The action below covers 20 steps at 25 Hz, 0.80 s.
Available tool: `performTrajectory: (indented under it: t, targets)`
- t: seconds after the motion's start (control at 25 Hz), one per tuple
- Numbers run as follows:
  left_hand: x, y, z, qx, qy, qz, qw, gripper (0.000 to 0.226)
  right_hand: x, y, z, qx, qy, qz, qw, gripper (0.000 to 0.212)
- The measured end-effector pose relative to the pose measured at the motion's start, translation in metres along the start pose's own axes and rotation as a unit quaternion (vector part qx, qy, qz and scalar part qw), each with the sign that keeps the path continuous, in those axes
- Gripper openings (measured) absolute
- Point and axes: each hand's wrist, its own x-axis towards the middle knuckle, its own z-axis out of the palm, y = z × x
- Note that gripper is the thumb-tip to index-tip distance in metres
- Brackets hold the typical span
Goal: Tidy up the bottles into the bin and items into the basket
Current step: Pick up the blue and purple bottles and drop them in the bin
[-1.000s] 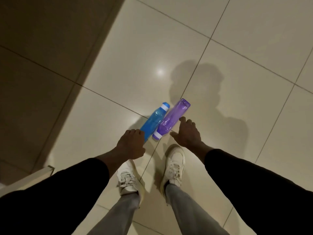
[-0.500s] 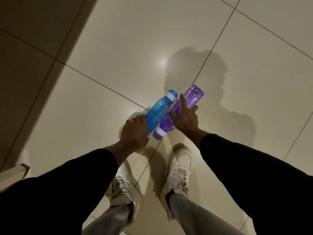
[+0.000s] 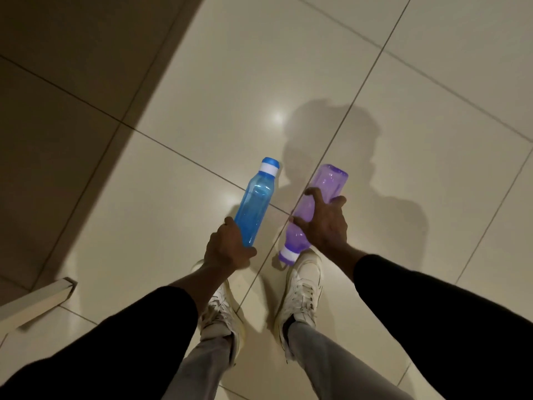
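Note:
My left hand [image 3: 226, 249] grips the base end of a blue plastic bottle [image 3: 255, 202], whose blue and white cap points away from me. A purple plastic bottle [image 3: 331, 180] is held round its middle by my right hand [image 3: 324, 223]; its white-ringed cap end points down toward my right shoe. Both bottles are lifted off the tiled floor and held a little apart. No bin or basket is in view.
My two white shoes [image 3: 301, 287] stand on glossy cream floor tiles [image 3: 403, 140]. A pale post or furniture leg [image 3: 43, 298] juts in at the lower left. A dark shadowed band covers the floor at the upper left.
Both hands have closed on the bottles and lifted them off the floor. The bottles, which lay touching side by side, are now held apart.

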Motion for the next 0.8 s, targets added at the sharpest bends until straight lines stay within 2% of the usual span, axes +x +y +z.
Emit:
performTrajectory:
  t: [0.16, 0.32, 0.56, 0.8]
  targets:
    - [-0.072, 0.012, -0.053, -0.030, 0.025, -0.015, 0.999, 0.070, -0.077, -0.034, -0.064, 0.014, -0.001, -0.016, 1.000, 0.081]
    - [-0.163, 0.023, -0.109, -0.022, 0.090, -0.008, 0.996, 0.068, -0.152, -0.070, -0.133, 0.003, -0.008, -0.056, 0.998, 0.083]
    - [-0.283, 0.028, -0.193, -0.047, 0.079, -0.059, 0.994, 0.069, -0.244, -0.123, -0.236, 0.000, -0.019, -0.124, 0.992, 0.091]
    - [-0.372, 0.035, -0.264, -0.041, 0.113, -0.040, 0.992, 0.070, -0.303, -0.163, -0.317, -0.018, -0.060, -0.217, 0.974, 0.108]
